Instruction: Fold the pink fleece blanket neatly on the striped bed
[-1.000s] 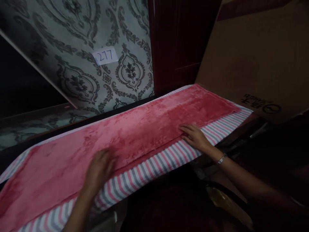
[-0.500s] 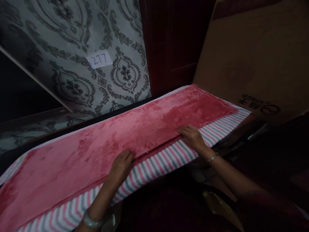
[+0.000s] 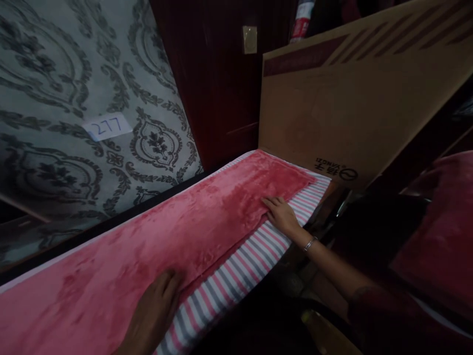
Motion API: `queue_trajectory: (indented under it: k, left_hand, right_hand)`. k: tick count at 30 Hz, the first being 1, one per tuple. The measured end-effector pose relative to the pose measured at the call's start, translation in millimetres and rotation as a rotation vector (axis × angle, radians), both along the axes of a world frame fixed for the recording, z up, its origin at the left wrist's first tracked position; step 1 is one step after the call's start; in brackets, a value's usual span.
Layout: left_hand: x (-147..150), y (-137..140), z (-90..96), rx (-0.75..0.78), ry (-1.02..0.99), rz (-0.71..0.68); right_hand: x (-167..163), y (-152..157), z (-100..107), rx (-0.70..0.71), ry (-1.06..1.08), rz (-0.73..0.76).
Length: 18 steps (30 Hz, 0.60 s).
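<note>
A long pink plush cloth (image 3: pixel 177 227) lies over a striped cloth (image 3: pixel 236 276) of white, pink and grey. My left hand (image 3: pixel 157 305) is at the near edge of the plush cloth, fingers together and bent over it; the thumb is hidden. Farther right along the same edge, my right hand (image 3: pixel 281 215) grips the plush cloth, its fingers on top and the edge slightly lifted there. A bracelet circles my right wrist. Some of the striped cloth shows along the near side and at the far right end.
A large cardboard box (image 3: pixel 314 113) stands beyond the far right end of the cloths. Patterned wallpaper (image 3: pixel 155 143) with a paper marked 277 (image 3: pixel 107 126) and a dark red panel (image 3: pixel 218 98) rise behind. Another pink cloth (image 3: pixel 439 236) is at the right.
The view has swung to the right, bringing more of the box and the other pink cloth into sight. Both hands remain at the plush cloth's near edge, the right one slightly farther along.
</note>
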<state>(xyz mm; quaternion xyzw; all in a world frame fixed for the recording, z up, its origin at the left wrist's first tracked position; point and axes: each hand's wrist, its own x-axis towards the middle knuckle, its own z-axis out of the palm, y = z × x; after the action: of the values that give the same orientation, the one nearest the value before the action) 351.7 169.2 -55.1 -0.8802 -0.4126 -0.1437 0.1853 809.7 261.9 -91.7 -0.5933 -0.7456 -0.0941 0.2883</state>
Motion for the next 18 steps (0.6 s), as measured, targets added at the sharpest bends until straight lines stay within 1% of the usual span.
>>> queue_trajectory:
  k: [5, 7, 9, 12, 13, 15, 16, 18]
  left_hand:
    - [8, 1, -10.8, -0.107, -0.025, 0.017]
    - [8, -1, -7.9, -0.131, -0.095, -0.015]
    - [9, 0, 4.4, -0.199, -0.196, -0.084]
    - [18, 13, 32.4, -0.335, -0.325, -0.155]
    - [23, 20, 40.4, -0.357, -0.347, -0.149]
    - [40, 38, 49.5, -0.348, -0.352, -0.142]
    - [50, 47, 50.2, -0.32, -0.346, -0.149]
    - [72, 67, 45.5, -0.275, -0.331, -0.169]
  right_hand:
    - [24, 14, -12, 0.002, 0.042, -0.014]
    - [29, 15, -16, 0.015, 0.066, -0.007]
    - [35, 15, -18, 0.023, 0.09, 0.013]
    - [47, 15, -17, 0.053, 0.159, 0.021]
    - [53, 17, -15, 0.072, 0.197, -0.009]
    - [69, 24, -11, 0.115, 0.289, -0.141]
    - [78, 28, -7, 0.136, 0.341, -0.234]
    - [96, 39, 0, 0.156, 0.429, -0.441]
